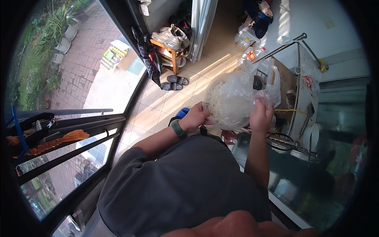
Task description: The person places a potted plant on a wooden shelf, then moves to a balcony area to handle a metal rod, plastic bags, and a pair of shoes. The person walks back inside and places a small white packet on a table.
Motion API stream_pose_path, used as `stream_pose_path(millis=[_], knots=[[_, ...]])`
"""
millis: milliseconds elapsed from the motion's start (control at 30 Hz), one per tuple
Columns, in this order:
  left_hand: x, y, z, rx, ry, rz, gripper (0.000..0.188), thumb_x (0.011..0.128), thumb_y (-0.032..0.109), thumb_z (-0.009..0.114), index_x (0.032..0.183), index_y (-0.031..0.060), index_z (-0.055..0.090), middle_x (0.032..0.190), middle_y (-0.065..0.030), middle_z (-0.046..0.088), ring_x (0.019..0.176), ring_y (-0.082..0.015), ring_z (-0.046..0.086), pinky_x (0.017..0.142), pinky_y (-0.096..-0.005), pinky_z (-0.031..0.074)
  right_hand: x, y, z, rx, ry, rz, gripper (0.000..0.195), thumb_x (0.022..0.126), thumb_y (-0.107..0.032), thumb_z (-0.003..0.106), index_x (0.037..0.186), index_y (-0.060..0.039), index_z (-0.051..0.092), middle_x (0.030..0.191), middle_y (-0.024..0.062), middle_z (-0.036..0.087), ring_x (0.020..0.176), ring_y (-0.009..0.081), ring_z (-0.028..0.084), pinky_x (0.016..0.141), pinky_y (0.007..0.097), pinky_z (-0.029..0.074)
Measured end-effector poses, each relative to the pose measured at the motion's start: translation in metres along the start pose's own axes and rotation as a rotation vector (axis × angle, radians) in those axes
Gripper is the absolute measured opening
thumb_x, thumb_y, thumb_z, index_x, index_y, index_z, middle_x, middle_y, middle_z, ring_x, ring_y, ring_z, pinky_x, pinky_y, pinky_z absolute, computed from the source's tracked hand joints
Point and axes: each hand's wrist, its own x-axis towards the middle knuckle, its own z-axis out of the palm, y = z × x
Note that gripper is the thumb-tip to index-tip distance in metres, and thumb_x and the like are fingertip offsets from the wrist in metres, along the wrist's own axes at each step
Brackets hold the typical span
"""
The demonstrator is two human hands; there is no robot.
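Note:
My left hand [196,117] grips the near left rim of a round, translucent plastic tub [229,127], its thumb over the edge. Pale, grainy material with dark specks [213,99] lies in the tub; I cannot tell what it is. A crumpled clear plastic bag [241,90] covers the right part of the tub. Pinched between the fingers of my right hand [261,116] is the bag's right side, by the tub's right edge. The bag hides much of the contents, and whether it holds anything is unclear.
Dark slippers [174,83] lie on the tiled floor [164,102]. Beyond them stands a wooden shoe rack [175,63] beside a folded umbrella [149,60]. A metal-framed stand [293,118] is at right, with plastic bottles [251,54] behind it. Egg trays [111,60] sit outside the doorway.

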Motion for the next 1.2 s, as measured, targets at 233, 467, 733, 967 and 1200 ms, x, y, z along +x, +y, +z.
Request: stream_pose_path(millis=[233, 467, 733, 967, 1200], knots=[[0.003, -0.015, -0.013, 0.005, 0.085, 0.063, 0.031, 0.093, 0.007, 0.052, 0.122, -0.0006, 0.049, 0.111, -0.0077, 0.061, 0.096, -0.0172, 0.065, 0.078, -0.0318, 0.060, -0.019, -0.013, 0.035, -0.657, -0.499, -0.255, 0.023, 0.082, -0.005, 0.064, 0.104, 0.0015, 0.065, 0.108, 0.0192, 0.058, 0.093, 0.0337, 0.061, 0.086, 0.0384, 0.048], [-0.007, -0.014, -0.021, -0.029, 0.157, 0.086, 0.030, 0.090, 0.005, 0.051, 0.119, -0.0011, 0.050, 0.107, -0.0084, 0.060, 0.093, -0.0185, 0.064, 0.074, -0.0325, 0.060, -0.027, -0.048, 0.059, -0.643, -0.729, -0.502, 0.037, 0.074, -0.005, 0.065, 0.110, 0.0022, 0.059, 0.119, 0.0170, 0.051, 0.110, 0.0378, 0.053, 0.103, 0.0461, 0.040], [-0.021, -0.008, -0.028, -0.097, 0.229, 0.140, 0.028, 0.089, 0.005, 0.053, 0.115, -0.0030, 0.051, 0.104, -0.0103, 0.061, 0.086, -0.0198, 0.066, 0.074, -0.0329, 0.060, -0.027, -0.068, 0.062, -0.653, -0.983, -0.443, 0.024, 0.073, -0.007, 0.066, 0.097, -0.0041, 0.067, 0.097, 0.0165, 0.064, 0.097, 0.0396, 0.058, 0.092, 0.0454, 0.045], [-0.038, 0.009, -0.024, -0.040, 0.336, 0.132, 0.027, 0.088, 0.008, 0.056, 0.113, -0.0029, 0.054, 0.099, -0.0090, 0.061, 0.080, -0.0181, 0.067, 0.070, -0.0308, 0.060, -0.026, -0.077, 0.062, -0.736, -1.048, -0.516, 0.027, 0.077, -0.012, 0.067, 0.102, 0.0001, 0.066, 0.100, 0.0190, 0.065, 0.096, 0.0395, 0.059, 0.086, 0.0448, 0.046], [-0.029, 0.001, -0.029, -0.119, 0.295, 0.174, 0.031, 0.089, 0.005, 0.053, 0.119, -0.0017, 0.052, 0.103, -0.0083, 0.063, 0.084, -0.0168, 0.066, 0.073, -0.0293, 0.059, -0.021, -0.078, 0.037, -0.839, -1.052, -0.471, 0.062, 0.088, -0.051, 0.058, 0.118, 0.0028, 0.058, 0.117, 0.0255, 0.059, 0.106, 0.0424, 0.056, 0.092, 0.0452, 0.044]])
